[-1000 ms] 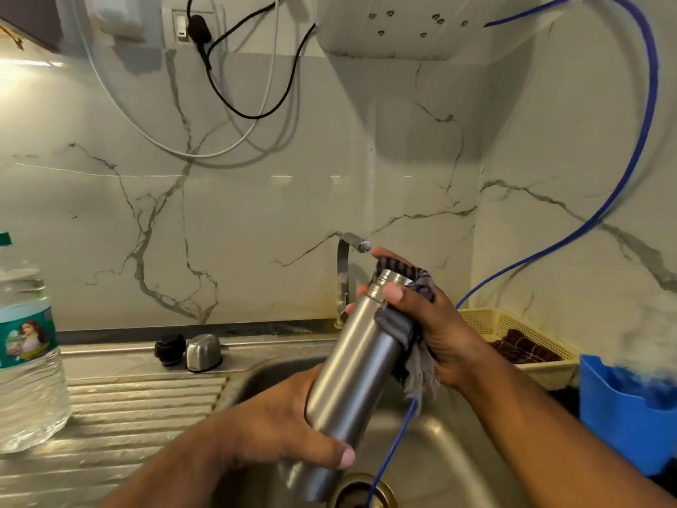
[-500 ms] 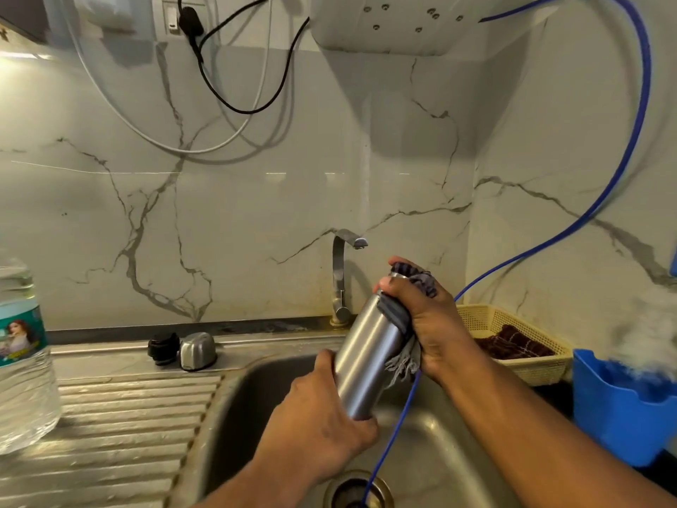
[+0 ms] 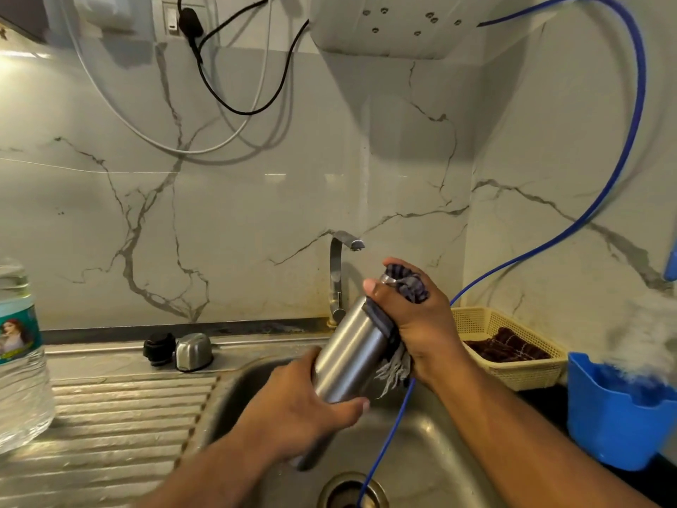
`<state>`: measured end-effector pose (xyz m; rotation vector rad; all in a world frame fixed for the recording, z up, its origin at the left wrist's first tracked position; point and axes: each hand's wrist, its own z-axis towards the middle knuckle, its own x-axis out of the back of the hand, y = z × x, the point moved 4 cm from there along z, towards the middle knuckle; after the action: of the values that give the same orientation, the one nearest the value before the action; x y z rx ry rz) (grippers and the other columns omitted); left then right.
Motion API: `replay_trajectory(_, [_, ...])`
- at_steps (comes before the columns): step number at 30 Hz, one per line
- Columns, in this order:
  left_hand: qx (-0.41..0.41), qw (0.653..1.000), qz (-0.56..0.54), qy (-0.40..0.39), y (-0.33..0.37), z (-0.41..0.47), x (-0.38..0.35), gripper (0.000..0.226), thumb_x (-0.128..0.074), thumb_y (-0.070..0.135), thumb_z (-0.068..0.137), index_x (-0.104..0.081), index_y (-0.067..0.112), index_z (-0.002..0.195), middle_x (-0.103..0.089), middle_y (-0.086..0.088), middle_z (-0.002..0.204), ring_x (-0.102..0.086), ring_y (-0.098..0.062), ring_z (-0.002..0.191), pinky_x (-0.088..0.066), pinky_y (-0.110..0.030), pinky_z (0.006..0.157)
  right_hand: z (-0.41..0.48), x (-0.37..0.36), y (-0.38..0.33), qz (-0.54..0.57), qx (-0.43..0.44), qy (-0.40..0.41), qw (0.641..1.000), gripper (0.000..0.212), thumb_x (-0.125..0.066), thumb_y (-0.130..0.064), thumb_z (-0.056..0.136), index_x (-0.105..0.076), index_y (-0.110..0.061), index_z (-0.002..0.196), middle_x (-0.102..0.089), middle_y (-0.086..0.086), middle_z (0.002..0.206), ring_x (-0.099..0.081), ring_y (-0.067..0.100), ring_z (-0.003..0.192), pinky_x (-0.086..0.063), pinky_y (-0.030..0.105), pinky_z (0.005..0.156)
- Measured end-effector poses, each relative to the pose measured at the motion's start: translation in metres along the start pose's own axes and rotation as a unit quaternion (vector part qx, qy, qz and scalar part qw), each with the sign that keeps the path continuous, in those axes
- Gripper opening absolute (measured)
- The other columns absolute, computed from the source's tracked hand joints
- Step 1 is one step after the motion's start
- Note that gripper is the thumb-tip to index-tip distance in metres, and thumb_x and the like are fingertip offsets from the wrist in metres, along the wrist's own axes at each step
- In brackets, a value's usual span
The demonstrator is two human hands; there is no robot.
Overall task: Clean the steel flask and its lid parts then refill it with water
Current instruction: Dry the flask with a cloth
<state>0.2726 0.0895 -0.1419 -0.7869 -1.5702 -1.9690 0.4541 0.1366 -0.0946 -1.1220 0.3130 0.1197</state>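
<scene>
Flask [image 3: 348, 357] is tilting over sink [image 3: 439, 452]. Left hand [image 3: 300, 408] is gripping it; right hand [image 3: 421, 324] is clutching cloth [image 3: 410, 284] round its neck.

No words or numbers can be read here. The only label is on the big plastic water bottle [image 3: 22, 361], which stands on the desk at the far left. The label [image 3: 16, 339] is blue-green and wraps round the bottle. It has a small picture of a person on it. There may be letters along the bottom edge of the label, but they are too small and blurry to read, and part of the label is cut off by the left edge of the view.
</scene>
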Motion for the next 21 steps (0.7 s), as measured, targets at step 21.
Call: replay_trajectory(21, [-0.044, 0.988, 0.102, 0.105, 0.000, -0.001, 0.009, 0.079, -0.080, 0.064, 0.067, -0.041, 0.043, 0.133, -0.064, 0.013, 0.111, -0.064, -0.005, 0.089, -0.055, -0.021, 0.079, -0.013, -0.005, -0.005, -0.219, 0.002, 0.043, 0.975, 0.060, -0.084, -0.056, 0.073, -0.052, -0.030, 0.117, -0.063, -0.006, 0.106, -0.066, 0.011, 0.089, -0.061, 0.032, 0.071])
